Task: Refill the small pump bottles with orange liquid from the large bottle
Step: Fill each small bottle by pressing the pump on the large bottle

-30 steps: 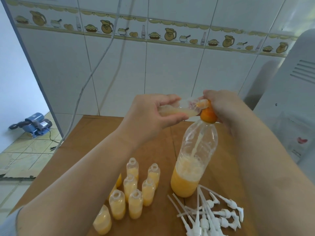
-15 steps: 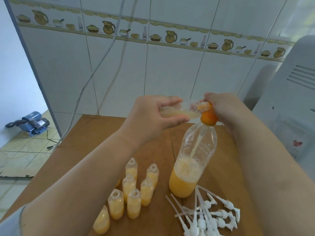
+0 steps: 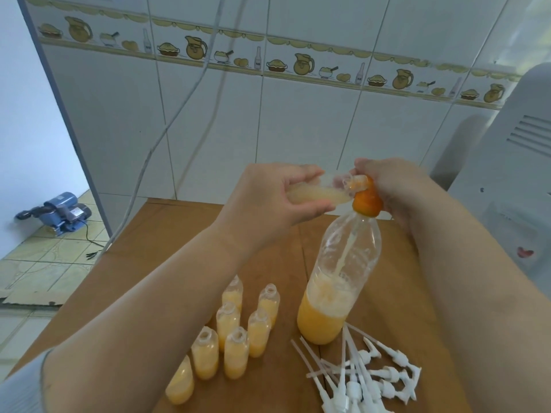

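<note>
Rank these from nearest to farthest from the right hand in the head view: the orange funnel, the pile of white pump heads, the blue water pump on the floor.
1. Orange funnel: on the large bottle's neck, touching the right hand.
2. Pile of white pump heads: on the table, below the hand, beside the bottle's base.
3. Blue water pump: on the floor, far left.
</note>
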Demonstrator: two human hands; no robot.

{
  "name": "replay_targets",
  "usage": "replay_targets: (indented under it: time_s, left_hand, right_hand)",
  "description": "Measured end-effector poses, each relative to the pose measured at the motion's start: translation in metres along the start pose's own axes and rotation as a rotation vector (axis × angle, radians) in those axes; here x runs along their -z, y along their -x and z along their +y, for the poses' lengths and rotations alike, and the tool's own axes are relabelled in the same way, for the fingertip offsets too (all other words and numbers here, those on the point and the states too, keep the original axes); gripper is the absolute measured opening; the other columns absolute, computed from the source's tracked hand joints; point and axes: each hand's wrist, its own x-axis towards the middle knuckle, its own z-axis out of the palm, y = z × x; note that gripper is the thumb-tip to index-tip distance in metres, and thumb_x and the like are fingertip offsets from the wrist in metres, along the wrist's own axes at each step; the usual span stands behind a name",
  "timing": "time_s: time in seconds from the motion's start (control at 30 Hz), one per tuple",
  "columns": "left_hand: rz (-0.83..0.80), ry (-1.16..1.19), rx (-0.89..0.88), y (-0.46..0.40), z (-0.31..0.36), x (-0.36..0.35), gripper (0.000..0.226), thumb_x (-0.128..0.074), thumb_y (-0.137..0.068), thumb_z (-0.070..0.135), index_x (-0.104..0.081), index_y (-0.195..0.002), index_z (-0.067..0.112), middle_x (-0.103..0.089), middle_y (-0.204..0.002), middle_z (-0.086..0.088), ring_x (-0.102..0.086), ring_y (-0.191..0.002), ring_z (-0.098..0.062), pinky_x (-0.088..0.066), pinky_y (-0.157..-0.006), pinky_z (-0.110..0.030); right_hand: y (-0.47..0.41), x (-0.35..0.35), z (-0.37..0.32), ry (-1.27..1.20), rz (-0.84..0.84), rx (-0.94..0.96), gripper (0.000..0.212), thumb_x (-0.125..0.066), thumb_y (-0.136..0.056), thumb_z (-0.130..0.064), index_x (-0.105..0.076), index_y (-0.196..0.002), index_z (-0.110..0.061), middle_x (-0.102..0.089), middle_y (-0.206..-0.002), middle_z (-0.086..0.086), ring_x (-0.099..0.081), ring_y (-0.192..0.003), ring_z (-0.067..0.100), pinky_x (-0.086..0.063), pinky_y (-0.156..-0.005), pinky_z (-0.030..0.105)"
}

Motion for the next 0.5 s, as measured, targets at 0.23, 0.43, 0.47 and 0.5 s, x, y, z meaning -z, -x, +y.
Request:
replay_targets:
  time_s: [0.23, 0.43, 0.47, 0.5]
  left_hand:
    - [0.009, -0.006, -0.033, 0.000, 0.002, 0.001, 0.056, -0.077, -0.071, 0.040, -0.064, -0.121, 0.019, -0.068, -0.107, 0.010, -0.060, -0.095, 0.003, -0.049, -0.088, -0.017]
    - [0.011, 0.008, 0.013, 0.004, -0.003, -0.003, 0.056, -0.077, -0.071, 0.039, -0.063, -0.122, 0.018, -0.068, -0.111, 0.007, -0.060, -0.098, 0.002, -0.049, -0.092, -0.021]
    - [0.015, 0.004, 0.003, 0.003, -0.001, -0.001, 0.056, -0.077, -0.071, 0.039, -0.064, -0.122, 0.018, -0.067, -0.111, 0.008, -0.059, -0.098, 0.003, -0.049, -0.091, -0.019]
    - [0.020, 0.002, -0.009, 0.002, 0.001, 0.001, 0.056, -0.077, -0.071, 0.039, -0.064, -0.121, 0.018, -0.067, -0.109, 0.010, -0.059, -0.098, 0.004, -0.048, -0.090, -0.017]
  right_hand:
    - [0.000, 0.002, 0.000, -0.018, 0.022, 0.000, 0.042, -0.035, -0.101, -0.031, -0.071, -0.084, -0.015, -0.066, -0.079, -0.001, -0.054, -0.069, 0.009, -0.044, -0.073, 0.025]
    - [0.000, -0.004, 0.001, -0.011, -0.021, -0.033, 0.042, -0.036, -0.100, -0.031, -0.071, -0.083, -0.016, -0.064, -0.074, 0.000, -0.055, -0.067, 0.010, -0.045, -0.068, 0.024]
    - [0.001, -0.002, 0.001, -0.033, -0.025, -0.024, 0.040, -0.039, -0.100, -0.032, -0.070, -0.079, -0.017, -0.065, -0.075, 0.002, -0.056, -0.070, 0.012, -0.046, -0.074, 0.028]
    - [0.002, 0.001, 0.000, -0.062, -0.026, -0.011, 0.038, -0.041, -0.099, -0.031, -0.068, -0.076, -0.018, -0.065, -0.076, 0.002, -0.057, -0.073, 0.014, -0.046, -0.078, 0.031]
